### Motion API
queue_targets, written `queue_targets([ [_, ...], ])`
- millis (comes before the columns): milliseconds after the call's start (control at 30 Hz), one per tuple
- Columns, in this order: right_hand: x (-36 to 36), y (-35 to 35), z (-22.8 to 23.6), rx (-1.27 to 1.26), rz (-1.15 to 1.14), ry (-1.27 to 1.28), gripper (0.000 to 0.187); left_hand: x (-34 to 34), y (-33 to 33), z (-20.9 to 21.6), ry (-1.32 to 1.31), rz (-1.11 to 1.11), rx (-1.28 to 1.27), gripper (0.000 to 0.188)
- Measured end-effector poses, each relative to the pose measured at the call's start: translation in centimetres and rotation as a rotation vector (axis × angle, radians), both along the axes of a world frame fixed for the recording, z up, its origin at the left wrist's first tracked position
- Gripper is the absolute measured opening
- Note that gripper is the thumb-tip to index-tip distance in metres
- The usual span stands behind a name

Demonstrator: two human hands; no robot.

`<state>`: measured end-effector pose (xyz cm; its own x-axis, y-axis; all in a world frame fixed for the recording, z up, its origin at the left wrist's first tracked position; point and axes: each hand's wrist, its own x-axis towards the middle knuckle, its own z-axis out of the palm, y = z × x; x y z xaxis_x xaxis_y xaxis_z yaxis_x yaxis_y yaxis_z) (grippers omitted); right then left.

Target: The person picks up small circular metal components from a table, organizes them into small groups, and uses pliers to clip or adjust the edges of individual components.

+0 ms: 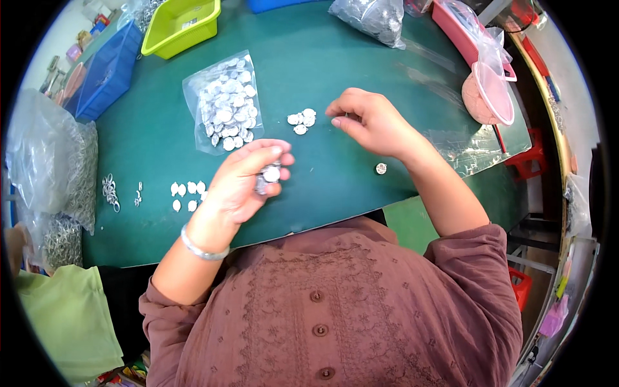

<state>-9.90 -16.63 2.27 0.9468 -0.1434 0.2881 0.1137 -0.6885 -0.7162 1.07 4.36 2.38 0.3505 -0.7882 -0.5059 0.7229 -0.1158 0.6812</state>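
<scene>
My left hand (242, 177), with a silver bangle (205, 250) at its wrist, is curled around several round silver pieces (271, 173) like small discs or charms. Right of it, over the green table, my right hand (367, 119) has thumb and index fingertip drawn close in a pinch; whether a small piece is between them I cannot make out. Just left of those fingertips lies a little heap of the same silver discs (301, 119). A clear plastic bag (225, 103) full of discs lies beyond my left hand. Several discs (182, 190) sit in rows beside my left wrist, which partly covers them.
Chain links (110, 191) and small metal bits (138, 193) lie at the left, near bulky bags of metal parts (77, 174). A lime bin (184, 27) and blue bin (106, 71) stand far left; a pink basket (488, 97) far right. One round piece (381, 168) lies near my right forearm.
</scene>
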Motion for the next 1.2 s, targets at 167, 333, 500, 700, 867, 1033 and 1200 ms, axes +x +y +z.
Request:
queue_targets([
  [167,2.6,-0.5,-0.8,-0.271,0.041,0.235,0.022,2.9,2.1,-0.6,-0.172,0.269,0.076,0.021],
  [333,4.9,1.5,-0.4,-0.345,0.125,0.276,0.03,4.8,-0.5,-1.0,-0.331,0.519,0.012,0.023],
  [500,5.1,2.0,-0.8,-0.386,0.166,0.325,0.029,5.7,-4.8,-1.9,-0.674,0.717,-0.012,0.023],
  [700,3.6,1.7,-0.6,-0.353,0.203,0.316,0.026,8.4,-5.2,-3.6,-1.629,0.472,0.374,0.017],
  [867,2.4,0.7,-0.2,-0.243,0.201,0.347,0.025,8.3,-3.2,-4.2,-1.886,0.279,0.377,0.029],
  [1033,2.9,1.4,-1.0,-0.331,0.098,0.296,0.02,5.6,0.4,-2.8,-1.811,0.179,0.326,0.032],
  [1200,2.7,1.7,-0.8,-0.385,0.08,0.292,0.018,1.5,2.1,-1.1,-1.664,0.142,0.212,0.025],
])
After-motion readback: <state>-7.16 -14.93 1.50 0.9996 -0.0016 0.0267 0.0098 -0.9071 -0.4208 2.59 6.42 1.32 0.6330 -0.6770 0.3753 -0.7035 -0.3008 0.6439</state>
